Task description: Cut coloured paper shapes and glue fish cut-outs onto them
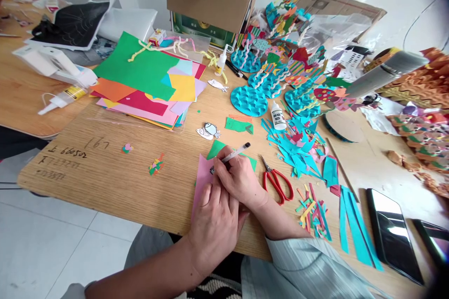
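Observation:
My right hand [242, 180] is closed round a pen [237, 150], its tip down at a small dark-outlined shape on a sheet of pink paper [199, 189]. My left hand [215, 222] lies on the pink paper, fingers stretched out and pressing down, their tips close against the right hand. Green paper [217, 148] sticks out behind the pink sheet. Red-handled scissors [275, 180] lie just right of my right hand. Beyond the hands are small fish cutouts [208, 131] and a green paper piece [239, 124]. What lies under my palms is hidden.
Coloured paper sheets [140, 65] are stacked at left, near a glue bottle [63, 98]. Blue bases with paper fish [249, 101], a white bottle [278, 116] and blue scraps [298, 145] fill the right. Paper strips [314, 212] and a phone [393, 229] lie near the front right.

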A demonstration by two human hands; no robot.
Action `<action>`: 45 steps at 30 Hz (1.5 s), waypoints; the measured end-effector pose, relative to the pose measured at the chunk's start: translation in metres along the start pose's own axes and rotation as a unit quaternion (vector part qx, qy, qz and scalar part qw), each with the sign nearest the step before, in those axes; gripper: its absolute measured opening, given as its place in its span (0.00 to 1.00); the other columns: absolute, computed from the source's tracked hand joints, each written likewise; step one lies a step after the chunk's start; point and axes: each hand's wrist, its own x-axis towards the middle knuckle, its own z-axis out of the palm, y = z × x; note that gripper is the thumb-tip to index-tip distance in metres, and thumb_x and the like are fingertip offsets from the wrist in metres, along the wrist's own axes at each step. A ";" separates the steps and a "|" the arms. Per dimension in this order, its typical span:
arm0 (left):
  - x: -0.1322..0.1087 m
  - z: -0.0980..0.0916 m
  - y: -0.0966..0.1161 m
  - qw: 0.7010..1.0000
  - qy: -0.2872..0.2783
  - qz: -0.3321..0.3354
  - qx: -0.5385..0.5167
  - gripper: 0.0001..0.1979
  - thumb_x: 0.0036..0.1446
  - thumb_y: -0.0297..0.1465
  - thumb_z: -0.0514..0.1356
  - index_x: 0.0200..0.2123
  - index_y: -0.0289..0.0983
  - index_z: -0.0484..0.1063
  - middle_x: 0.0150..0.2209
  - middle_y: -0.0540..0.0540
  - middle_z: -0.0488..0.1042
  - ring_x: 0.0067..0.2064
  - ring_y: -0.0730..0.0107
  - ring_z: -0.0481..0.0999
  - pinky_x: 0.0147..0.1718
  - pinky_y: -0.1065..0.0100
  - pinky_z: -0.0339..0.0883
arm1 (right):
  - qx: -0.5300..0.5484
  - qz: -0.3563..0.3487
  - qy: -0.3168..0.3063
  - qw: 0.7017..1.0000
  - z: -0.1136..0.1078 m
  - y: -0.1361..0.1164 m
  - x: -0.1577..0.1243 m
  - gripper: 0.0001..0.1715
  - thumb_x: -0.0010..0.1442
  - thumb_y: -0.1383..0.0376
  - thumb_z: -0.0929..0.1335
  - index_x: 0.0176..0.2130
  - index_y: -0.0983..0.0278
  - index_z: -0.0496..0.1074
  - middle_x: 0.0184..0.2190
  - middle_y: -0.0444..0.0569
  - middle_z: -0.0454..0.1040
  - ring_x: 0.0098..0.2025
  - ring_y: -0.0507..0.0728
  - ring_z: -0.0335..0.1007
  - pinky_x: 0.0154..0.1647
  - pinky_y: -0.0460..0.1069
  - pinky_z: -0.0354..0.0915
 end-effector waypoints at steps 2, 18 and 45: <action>0.000 0.000 0.000 1.000 -0.003 0.001 0.002 0.21 0.63 0.41 0.52 0.44 0.29 0.73 0.39 0.36 0.77 0.45 0.53 0.72 0.50 0.54 0.58 | -0.004 -0.004 -0.001 1.000 0.000 0.000 0.000 0.07 0.61 0.67 0.61 0.30 0.62 0.61 0.22 0.42 0.67 0.23 0.50 0.62 0.27 0.45 0.60; 0.000 0.002 0.000 1.000 0.005 -0.006 -0.020 0.20 0.62 0.40 0.54 0.44 0.29 0.73 0.42 0.34 0.77 0.50 0.51 0.71 0.49 0.55 0.59 | -0.048 -0.021 0.002 0.999 0.000 0.000 -0.002 0.07 0.61 0.67 0.61 0.30 0.62 0.62 0.19 0.42 0.66 0.21 0.50 0.61 0.26 0.45 0.59; 0.000 0.001 0.001 1.000 -0.008 -0.011 -0.017 0.21 0.63 0.41 0.53 0.48 0.30 0.72 0.46 0.35 0.76 0.51 0.51 0.70 0.48 0.55 0.61 | -0.005 -0.001 0.038 0.999 0.000 -0.004 -0.003 0.09 0.60 0.67 0.62 0.28 0.61 0.62 0.18 0.40 0.61 0.19 0.49 0.58 0.22 0.45 0.57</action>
